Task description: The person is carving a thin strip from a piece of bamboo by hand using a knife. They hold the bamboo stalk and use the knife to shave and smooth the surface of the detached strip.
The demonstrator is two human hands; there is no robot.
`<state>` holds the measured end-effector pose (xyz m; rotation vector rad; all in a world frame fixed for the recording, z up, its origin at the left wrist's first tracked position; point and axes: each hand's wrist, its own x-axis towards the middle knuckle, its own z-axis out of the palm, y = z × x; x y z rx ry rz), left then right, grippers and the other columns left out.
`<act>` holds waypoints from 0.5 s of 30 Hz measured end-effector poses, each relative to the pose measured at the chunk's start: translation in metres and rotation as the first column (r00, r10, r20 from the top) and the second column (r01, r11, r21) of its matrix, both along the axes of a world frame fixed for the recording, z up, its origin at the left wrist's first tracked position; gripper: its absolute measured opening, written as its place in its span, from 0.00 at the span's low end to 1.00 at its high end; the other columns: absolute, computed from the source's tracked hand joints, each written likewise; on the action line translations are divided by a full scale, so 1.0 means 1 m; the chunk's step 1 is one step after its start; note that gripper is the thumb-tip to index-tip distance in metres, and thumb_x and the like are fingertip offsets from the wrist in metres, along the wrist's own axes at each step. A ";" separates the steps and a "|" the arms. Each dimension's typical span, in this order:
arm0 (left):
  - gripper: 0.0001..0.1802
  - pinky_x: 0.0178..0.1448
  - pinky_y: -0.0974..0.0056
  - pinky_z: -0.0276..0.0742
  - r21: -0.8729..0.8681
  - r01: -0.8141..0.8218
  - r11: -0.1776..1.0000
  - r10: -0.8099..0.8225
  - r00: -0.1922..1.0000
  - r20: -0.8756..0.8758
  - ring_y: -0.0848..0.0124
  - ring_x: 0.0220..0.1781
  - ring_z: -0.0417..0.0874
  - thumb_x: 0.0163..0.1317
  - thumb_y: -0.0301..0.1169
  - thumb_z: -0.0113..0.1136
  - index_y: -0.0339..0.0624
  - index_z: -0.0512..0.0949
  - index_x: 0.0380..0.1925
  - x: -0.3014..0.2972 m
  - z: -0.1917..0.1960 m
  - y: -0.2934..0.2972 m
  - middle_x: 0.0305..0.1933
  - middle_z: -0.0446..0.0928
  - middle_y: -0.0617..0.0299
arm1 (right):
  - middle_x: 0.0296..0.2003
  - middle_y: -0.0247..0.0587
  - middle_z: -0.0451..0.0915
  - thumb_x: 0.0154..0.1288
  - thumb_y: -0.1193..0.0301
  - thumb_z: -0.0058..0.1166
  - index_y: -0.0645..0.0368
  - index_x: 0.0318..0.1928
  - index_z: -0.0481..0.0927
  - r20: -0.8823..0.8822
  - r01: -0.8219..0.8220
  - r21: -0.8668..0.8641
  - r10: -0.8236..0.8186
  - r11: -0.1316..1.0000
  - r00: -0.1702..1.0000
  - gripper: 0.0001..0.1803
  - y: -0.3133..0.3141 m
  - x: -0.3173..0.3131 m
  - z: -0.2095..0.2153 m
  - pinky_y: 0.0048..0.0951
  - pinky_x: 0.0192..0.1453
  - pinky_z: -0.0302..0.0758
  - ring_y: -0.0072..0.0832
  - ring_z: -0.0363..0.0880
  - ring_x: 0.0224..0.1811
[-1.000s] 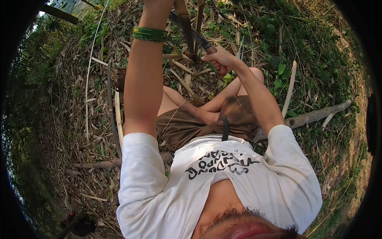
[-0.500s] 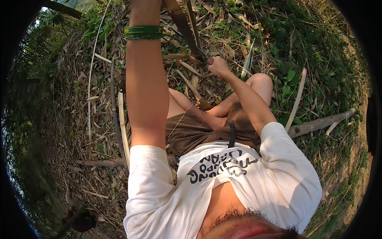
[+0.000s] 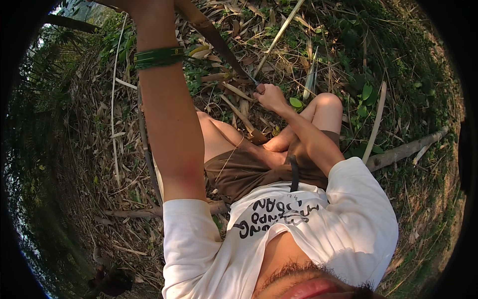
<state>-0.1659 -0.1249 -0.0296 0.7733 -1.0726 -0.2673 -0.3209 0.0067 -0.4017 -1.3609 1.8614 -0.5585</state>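
Observation:
My right hand (image 3: 272, 98) is closed round the brown handle of a knife (image 3: 255, 81), in front of my crossed legs. Its thin metal blade points up and left, meeting the lower end of a long brown bamboo piece (image 3: 215, 39). That piece slants down from the top edge. A pale, narrow strip (image 3: 280, 40) rises from near the blade toward the upper right. My left arm, with a green wristband, reaches far forward; my left hand (image 3: 137, 5) is cut off by the top edge, its fingers mostly out of sight.
Dry leaves and split bamboo pieces (image 3: 243, 117) litter the ground before my legs. A thick pole (image 3: 408, 149) lies at right, with a pale strip (image 3: 377, 122) against it. Long thin sticks (image 3: 115, 99) lie at left; green plants (image 3: 366, 94) grow at right.
My left arm has shifted left and back toward me. The pale strip, earlier close beside the brown bamboo, now stands apart to the right. My right hand keeps the knife, slightly lower.

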 end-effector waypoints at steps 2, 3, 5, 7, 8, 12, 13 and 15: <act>0.34 0.25 0.63 0.66 -0.003 0.068 0.998 -0.068 0.998 -0.015 0.74 0.19 0.65 0.72 0.66 0.37 0.46 0.72 0.28 0.002 -0.003 -0.002 0.18 0.65 0.65 | 0.29 0.55 0.81 0.62 0.59 0.64 0.63 0.34 0.78 0.041 0.057 -0.055 -0.055 0.997 0.998 0.18 0.016 -0.003 -0.002 0.46 0.42 0.75 0.52 0.81 0.36; 0.35 0.25 0.63 0.66 -0.008 0.097 0.995 -0.097 0.995 -0.018 0.73 0.19 0.65 0.71 0.67 0.36 0.46 0.72 0.29 0.012 0.000 -0.004 0.18 0.65 0.64 | 0.30 0.54 0.82 0.62 0.58 0.65 0.63 0.36 0.80 0.050 0.052 -0.034 -0.051 0.998 0.997 0.19 0.021 0.002 0.010 0.45 0.43 0.76 0.51 0.83 0.37; 0.37 0.26 0.62 0.67 -0.008 0.242 0.970 -0.242 0.969 -0.042 0.72 0.20 0.65 0.70 0.69 0.35 0.46 0.73 0.30 0.020 0.002 -0.015 0.19 0.65 0.63 | 0.31 0.53 0.83 0.62 0.58 0.65 0.64 0.37 0.81 0.024 0.033 0.055 -0.034 0.998 0.999 0.20 0.026 -0.004 0.010 0.45 0.43 0.76 0.50 0.84 0.38; 0.38 0.26 0.62 0.68 0.004 0.491 0.871 -0.489 0.868 -0.087 0.71 0.20 0.65 0.70 0.70 0.33 0.46 0.73 0.32 0.038 0.003 -0.039 0.19 0.65 0.62 | 0.31 0.52 0.84 0.61 0.57 0.66 0.65 0.38 0.82 0.023 0.043 0.079 -0.045 0.996 0.999 0.21 0.034 -0.006 0.013 0.44 0.42 0.76 0.48 0.84 0.38; 0.39 0.26 0.62 0.68 0.017 0.640 0.768 -0.634 0.764 -0.117 0.71 0.20 0.65 0.69 0.71 0.32 0.46 0.74 0.33 0.050 0.003 -0.052 0.20 0.66 0.62 | 0.31 0.52 0.84 0.61 0.56 0.66 0.65 0.37 0.82 0.033 0.063 0.056 -0.065 0.996 0.997 0.21 0.036 -0.008 0.015 0.43 0.42 0.77 0.46 0.84 0.37; 0.43 0.22 0.65 0.56 0.028 0.599 0.800 -0.593 0.797 -0.116 0.72 0.17 0.54 0.62 0.79 0.27 0.50 0.69 0.25 0.043 -0.002 0.006 0.16 0.57 0.64 | 0.28 0.51 0.83 0.60 0.55 0.67 0.65 0.36 0.82 0.303 0.146 -0.171 -0.089 0.974 0.949 0.23 0.056 0.009 0.055 0.42 0.40 0.77 0.44 0.85 0.34; 0.44 0.19 0.67 0.50 0.021 0.514 0.858 -0.509 0.854 -0.104 0.73 0.16 0.49 0.58 0.83 0.25 0.53 0.66 0.21 0.040 -0.004 0.032 0.14 0.53 0.66 | 0.26 0.50 0.83 0.59 0.57 0.69 0.65 0.34 0.81 0.241 0.095 -0.248 -0.034 0.964 0.970 0.21 0.061 0.013 0.073 0.41 0.37 0.77 0.44 0.85 0.31; 0.47 0.17 0.73 0.41 -0.048 0.683 0.729 -0.681 0.716 -0.152 0.77 0.13 0.47 0.49 0.87 0.22 0.54 0.62 0.16 0.061 -0.004 0.062 0.12 0.49 0.70 | 0.26 0.50 0.83 0.58 0.59 0.69 0.65 0.33 0.80 0.347 0.056 -0.343 0.071 0.938 0.935 0.20 0.067 0.039 0.100 0.41 0.36 0.77 0.44 0.85 0.31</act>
